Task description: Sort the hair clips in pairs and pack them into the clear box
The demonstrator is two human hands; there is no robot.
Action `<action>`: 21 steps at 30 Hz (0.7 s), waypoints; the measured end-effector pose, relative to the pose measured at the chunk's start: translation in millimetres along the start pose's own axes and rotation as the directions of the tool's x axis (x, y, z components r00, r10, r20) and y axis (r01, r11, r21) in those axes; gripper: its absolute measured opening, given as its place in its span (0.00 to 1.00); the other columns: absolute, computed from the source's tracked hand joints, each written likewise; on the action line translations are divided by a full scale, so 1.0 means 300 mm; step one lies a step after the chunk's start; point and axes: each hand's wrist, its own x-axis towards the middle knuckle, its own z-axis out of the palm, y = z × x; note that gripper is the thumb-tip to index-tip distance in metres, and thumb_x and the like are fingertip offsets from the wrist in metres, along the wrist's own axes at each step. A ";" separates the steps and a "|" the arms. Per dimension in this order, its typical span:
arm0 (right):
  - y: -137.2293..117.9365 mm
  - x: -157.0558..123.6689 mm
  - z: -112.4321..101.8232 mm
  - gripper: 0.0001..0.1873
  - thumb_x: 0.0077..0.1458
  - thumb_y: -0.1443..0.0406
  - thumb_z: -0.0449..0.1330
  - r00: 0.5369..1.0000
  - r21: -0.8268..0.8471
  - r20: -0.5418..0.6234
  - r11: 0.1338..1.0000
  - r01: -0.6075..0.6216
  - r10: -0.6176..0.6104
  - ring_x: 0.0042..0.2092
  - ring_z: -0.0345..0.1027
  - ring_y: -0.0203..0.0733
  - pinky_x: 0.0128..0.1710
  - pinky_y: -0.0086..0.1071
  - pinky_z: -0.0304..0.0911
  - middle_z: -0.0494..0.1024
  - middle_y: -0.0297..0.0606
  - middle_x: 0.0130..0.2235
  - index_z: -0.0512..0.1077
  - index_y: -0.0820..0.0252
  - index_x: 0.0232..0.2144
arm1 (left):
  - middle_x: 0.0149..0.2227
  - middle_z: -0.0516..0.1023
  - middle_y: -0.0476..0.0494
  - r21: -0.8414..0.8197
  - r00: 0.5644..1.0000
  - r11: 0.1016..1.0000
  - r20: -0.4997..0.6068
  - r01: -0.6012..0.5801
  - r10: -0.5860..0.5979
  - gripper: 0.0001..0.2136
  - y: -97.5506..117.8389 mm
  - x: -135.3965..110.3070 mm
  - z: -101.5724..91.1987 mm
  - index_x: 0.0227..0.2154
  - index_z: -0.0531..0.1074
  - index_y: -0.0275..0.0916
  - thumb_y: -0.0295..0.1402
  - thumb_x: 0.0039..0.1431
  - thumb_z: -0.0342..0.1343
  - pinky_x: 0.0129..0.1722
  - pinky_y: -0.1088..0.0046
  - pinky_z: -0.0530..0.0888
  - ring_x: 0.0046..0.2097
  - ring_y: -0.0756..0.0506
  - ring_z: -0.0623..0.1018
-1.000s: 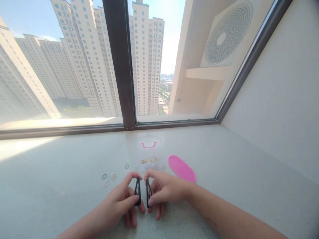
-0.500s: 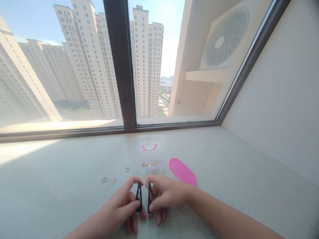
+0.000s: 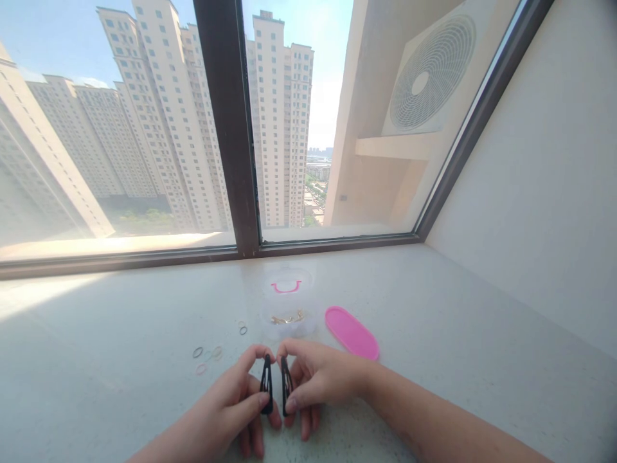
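Between thumb and forefinger, my left hand (image 3: pixel 243 402) pinches a black snap hair clip (image 3: pixel 267 384), held upright. A second black snap hair clip (image 3: pixel 285 386) stands upright in the pinch of my right hand (image 3: pixel 313 382). The two clips are side by side with a narrow gap, and my forefingers meet or nearly meet at their tops. Just beyond the hands sits a clear box (image 3: pixel 289 331) with a pink handle (image 3: pixel 286 289) and some gold-coloured pieces (image 3: pixel 288 317) in it. Right of the box lies a pink oval lid (image 3: pixel 353 333).
Several small hair ties (image 3: pixel 198 352) lie on the pale speckled sill (image 3: pixel 120 386) to the left, with a dark hair tie (image 3: pixel 243 330) near the box. A dark-framed window (image 3: pixel 248 247) bounds the far side, and a white wall (image 3: pixel 540 173) the right.
The right clip has tilted a little, its top leaning left, and the hands have come slightly closer together. The whole view has shifted slightly. Both clips remain held.
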 end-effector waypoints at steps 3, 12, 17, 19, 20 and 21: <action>0.005 0.001 -0.004 0.30 0.46 0.63 0.70 1.000 -0.003 -0.014 1.000 -0.015 0.015 0.21 0.69 0.32 0.22 0.23 0.62 0.76 0.36 0.32 0.55 0.55 0.44 | 0.31 0.81 0.48 -0.002 1.000 1.000 -0.015 0.000 0.000 0.19 0.002 0.001 0.002 0.50 0.50 0.45 0.38 0.61 0.52 0.18 0.80 0.68 0.22 0.48 0.79; 0.004 -0.001 0.001 0.32 0.44 0.62 0.71 0.999 0.001 -0.026 0.999 -0.036 0.036 0.21 0.69 0.31 0.22 0.23 0.62 0.76 0.34 0.32 0.56 0.57 0.44 | 0.32 0.79 0.48 -0.003 1.000 1.000 -0.015 -0.007 0.007 0.19 -0.020 0.000 0.002 0.50 0.51 0.44 0.40 0.62 0.53 0.19 0.79 0.69 0.22 0.49 0.78; 0.004 0.000 0.005 0.30 0.45 0.60 0.70 0.999 -0.011 -0.035 0.999 -0.041 0.040 0.21 0.68 0.30 0.21 0.21 0.61 0.76 0.35 0.33 0.56 0.57 0.43 | 0.30 0.78 0.50 -0.001 1.000 1.000 -0.021 -0.005 0.005 0.21 -0.002 -0.008 0.008 0.49 0.55 0.43 0.44 0.59 0.55 0.19 0.79 0.68 0.22 0.50 0.77; 0.004 0.001 0.005 0.30 0.45 0.60 0.70 0.998 -0.017 -0.035 0.999 -0.051 0.050 0.21 0.68 0.29 0.22 0.21 0.60 0.75 0.35 0.33 0.56 0.58 0.43 | 0.30 0.77 0.49 0.011 1.000 1.000 -0.016 0.004 -0.004 0.20 0.013 -0.009 0.013 0.46 0.60 0.41 0.47 0.57 0.56 0.20 0.79 0.68 0.22 0.50 0.77; 0.004 0.001 0.005 0.30 0.45 0.60 0.70 0.998 -0.018 -0.037 0.998 -0.053 0.052 0.21 0.68 0.29 0.22 0.21 0.61 0.75 0.35 0.33 0.56 0.58 0.43 | 0.30 0.77 0.49 0.018 1.000 1.000 -0.011 0.009 -0.008 0.20 0.019 -0.009 0.015 0.44 0.61 0.41 0.48 0.56 0.57 0.20 0.79 0.68 0.22 0.50 0.77; 0.004 0.001 0.005 0.30 0.45 0.60 0.70 0.998 -0.019 -0.037 0.998 -0.052 0.051 0.21 0.68 0.29 0.22 0.22 0.61 0.75 0.35 0.33 0.56 0.58 0.43 | 0.30 0.77 0.48 0.021 1.000 1.000 -0.008 0.012 -0.012 0.20 0.025 -0.009 0.016 0.43 0.63 0.40 0.48 0.55 0.57 0.20 0.79 0.69 0.23 0.50 0.77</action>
